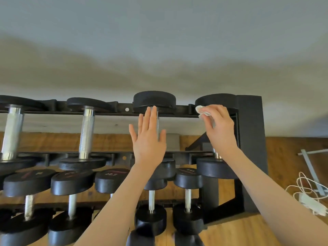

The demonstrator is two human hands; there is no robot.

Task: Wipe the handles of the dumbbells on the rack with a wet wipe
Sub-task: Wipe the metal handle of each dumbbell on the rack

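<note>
Pinching a crumpled wipe in the right hand, fingers curled round it, up against the far head of the rightmost top-row dumbbell on the rack. Left hand flat, fingers straight and apart, holding nothing, over the handle of the next dumbbell. White cable on the wood floor at right.
</note>
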